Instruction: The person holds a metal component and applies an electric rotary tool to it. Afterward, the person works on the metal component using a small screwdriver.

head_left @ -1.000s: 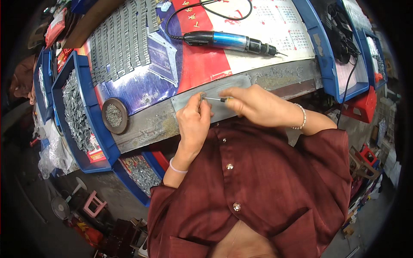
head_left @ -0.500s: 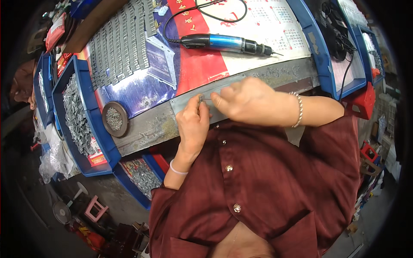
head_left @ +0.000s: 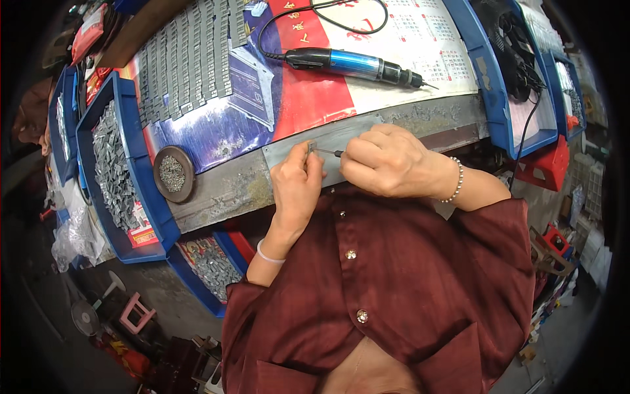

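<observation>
My left hand (head_left: 293, 190) is closed, pinching a small grey block-like part (head_left: 312, 146) between thumb and forefinger over the bench edge. From the right, my right hand (head_left: 395, 161) is wrapped in a fist around a thin-shafted screwdriver (head_left: 338, 153). Its shaft points left, and its tip meets or nearly meets the grey part; the exact contact is too small to tell. Most of the handle is hidden inside my fist. Beneath both hands lies a flat grey metal plate (head_left: 274, 153).
A blue-and-black electric screwdriver (head_left: 354, 64) rests on the printed sheet, its cord looping behind. Rows of grey parts (head_left: 184, 59) lie at far left. A round dish (head_left: 191, 176) of small screws sits near a blue bin (head_left: 146, 184). Another blue bin (head_left: 489, 85) stands right.
My right fist has turned and shifted slightly right, bringing the screwdriver's shaft and dark collar into clearer view. My left hand keeps its pinch on the grey part.
</observation>
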{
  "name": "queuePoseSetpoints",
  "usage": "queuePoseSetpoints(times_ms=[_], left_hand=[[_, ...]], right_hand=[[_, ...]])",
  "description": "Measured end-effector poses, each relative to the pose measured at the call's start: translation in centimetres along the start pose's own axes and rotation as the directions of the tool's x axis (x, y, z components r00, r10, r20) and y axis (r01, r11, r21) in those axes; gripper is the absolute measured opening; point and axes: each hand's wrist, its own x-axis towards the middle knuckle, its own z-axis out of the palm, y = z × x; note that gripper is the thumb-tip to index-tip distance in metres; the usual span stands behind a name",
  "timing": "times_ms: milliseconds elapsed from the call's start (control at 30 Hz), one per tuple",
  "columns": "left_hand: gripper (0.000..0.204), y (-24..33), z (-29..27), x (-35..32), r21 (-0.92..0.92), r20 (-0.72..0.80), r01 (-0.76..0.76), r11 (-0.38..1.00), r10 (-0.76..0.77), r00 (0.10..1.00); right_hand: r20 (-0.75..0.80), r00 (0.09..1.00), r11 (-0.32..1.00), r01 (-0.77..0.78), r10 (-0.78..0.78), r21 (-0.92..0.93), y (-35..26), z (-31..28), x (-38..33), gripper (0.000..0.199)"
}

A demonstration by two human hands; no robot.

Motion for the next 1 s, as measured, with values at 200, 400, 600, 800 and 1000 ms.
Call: queuePoseSetpoints(times_ms=[200, 400, 600, 800, 1000], left_hand=[[0.017, -0.2, 0.2, -0.1, -0.019, -0.011, -0.001, 1.000, 0.001, 1.000], [0.017, -0.4, 0.3, 0.0, -0.069, -0.006, 0.032, 0.997, -0.033, 0.999], [0.017, -0.2, 0.1, 0.1, -0.052, 0.012, 0.042, 0.998, -0.042, 0.999], [0.017, -0.4, 0.1, -0.1, -0.045, 0.008, 0.029, 0.999, -0.029, 1.000], [0.017, -0.5, 0.2, 0.1, -0.025, 0.002, 0.016, 1.000, -0.016, 1.000]], right_hand=[[0.153, 0.958, 0.966, -0.254, 0.244, 0.053, -1.4, -0.5, -0.4, 0.021], [0.152, 0.963, 0.968, -0.238, 0.224, 0.078, -0.8, -0.2, -0.7, 0.022], [0.122, 0.990, 0.976, -0.093, 0.070, 0.195, -0.4, -0.9, -0.1, 0.019], [0.279, 0.920, 0.940, -0.318, 0.275, 0.122, -1.0, -1.1, -0.5, 0.018], [0.157, 0.987, 0.984, 0.014, -0.043, 0.180, 0.0, -1.4, 0.3, 0.017]])
